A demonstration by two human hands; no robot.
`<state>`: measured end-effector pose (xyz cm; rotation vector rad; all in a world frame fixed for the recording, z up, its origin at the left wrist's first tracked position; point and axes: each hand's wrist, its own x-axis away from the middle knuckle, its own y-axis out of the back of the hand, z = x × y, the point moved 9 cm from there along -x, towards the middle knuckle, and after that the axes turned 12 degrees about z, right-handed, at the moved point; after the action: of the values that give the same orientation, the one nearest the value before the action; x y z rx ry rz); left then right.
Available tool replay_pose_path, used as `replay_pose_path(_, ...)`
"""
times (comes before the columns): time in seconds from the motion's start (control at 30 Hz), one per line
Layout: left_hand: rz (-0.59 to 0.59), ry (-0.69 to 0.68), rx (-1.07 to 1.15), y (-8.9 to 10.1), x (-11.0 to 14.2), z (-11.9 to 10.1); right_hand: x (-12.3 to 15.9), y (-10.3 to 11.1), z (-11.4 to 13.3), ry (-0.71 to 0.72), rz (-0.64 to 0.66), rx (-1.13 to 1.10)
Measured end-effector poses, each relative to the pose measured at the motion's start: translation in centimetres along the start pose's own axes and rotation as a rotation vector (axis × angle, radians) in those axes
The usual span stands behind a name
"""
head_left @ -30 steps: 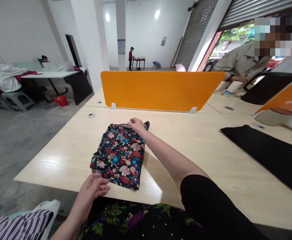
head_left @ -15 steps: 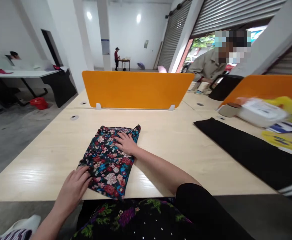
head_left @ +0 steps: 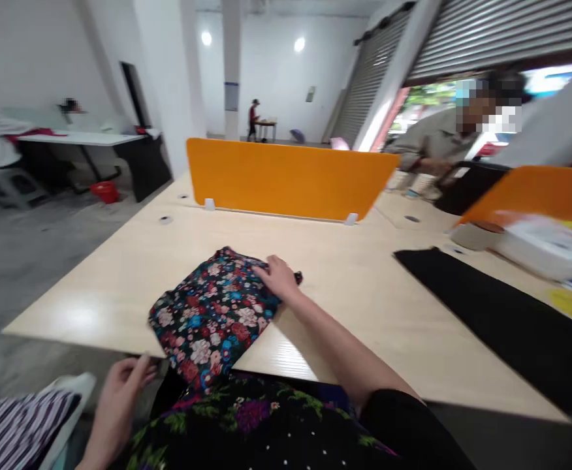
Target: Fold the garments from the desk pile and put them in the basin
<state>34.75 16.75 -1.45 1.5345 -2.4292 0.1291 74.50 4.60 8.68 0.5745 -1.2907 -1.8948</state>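
A folded floral garment (head_left: pixel 212 310), black with red, pink and blue flowers, lies askew on the pale wooden table (head_left: pixel 335 313). Its near corner reaches the front edge, by my floral-printed clothing. At the garment's far right side is my right hand (head_left: pixel 277 277), its fingers bent onto the fabric and gripping it; a small corner of cloth sticks out beyond. My left hand (head_left: pixel 122 385) is off the cloth, just in front of the table edge, fingers loosely bent and apart with nothing in them. It is slightly blurred.
An orange divider (head_left: pixel 286 179) stands across the table's back. Black cloth (head_left: pixel 492 320) lies to the right, with a white container (head_left: pixel 550 245) behind. A co-worker (head_left: pixel 428 140) leans over beyond. Striped fabric (head_left: pixel 16 424) sits low at left.
The garment has turned on the table, its near end swinging left. My right hand went from flat on the cloth to gripping its far right side. My left hand has let the cloth go and drawn back.
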Motion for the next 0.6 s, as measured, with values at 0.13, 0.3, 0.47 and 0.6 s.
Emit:
replay_pose_path(0.13,0.2,0.185,0.431,-5.3,2.4,1.7,-1.8,-2.6,1.1,0.098,0.143,0.089)
replay_pose_path(0.3,0.303,0.183,0.677,-6.7,4.4,0.4,-1.3,-6.8,4.5,0.224,0.208,0.008)
replay_pose_path(0.47,0.299,0.062,0.757,-4.8,4.9,-0.3,1.8,-9.9,9.7,0.435,0.326,-0.256)
replay_pose_path(0.6,0.093,-0.049,0.693,0.7,5.3,-0.6,4.2,-11.1,15.4,0.516,0.557,-0.589)
